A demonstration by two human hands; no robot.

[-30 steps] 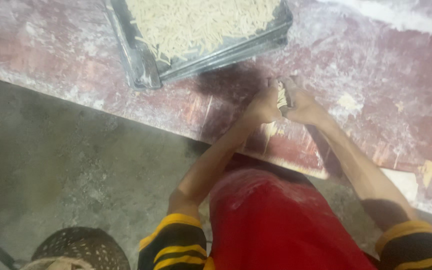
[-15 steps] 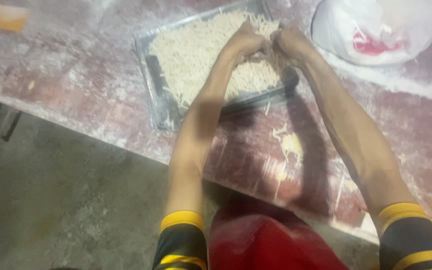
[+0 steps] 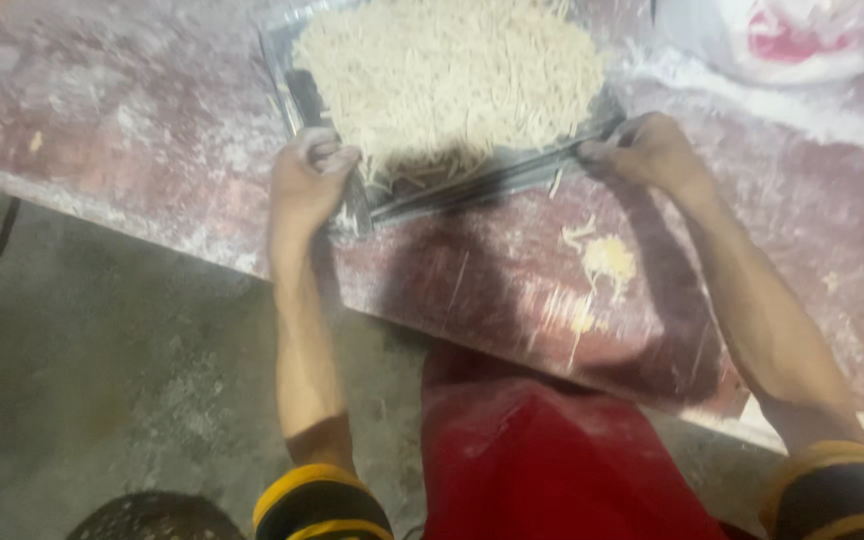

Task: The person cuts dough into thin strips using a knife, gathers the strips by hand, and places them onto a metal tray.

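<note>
A dark metal tray [image 3: 472, 187] heaped with pale thin dough strips [image 3: 452, 75] sits on a floury reddish table [image 3: 132, 130]. My left hand [image 3: 307, 180] grips the tray's near left corner. My right hand [image 3: 647, 152] grips its near right corner. Both arms reach forward from black sleeves with yellow cuffs.
A white plastic bag with red inside [image 3: 792, 35] lies at the table's far right. Loose dough scraps [image 3: 602, 262] lie on the table in front of the tray. The table's front edge runs diagonally; grey concrete floor [image 3: 102, 380] lies below left. My red apron [image 3: 552, 460] is at the bottom.
My hands have left the heap of strips over the tray's middle and spread apart to take hold of its two near corners. The view has moved closer to the tray.
</note>
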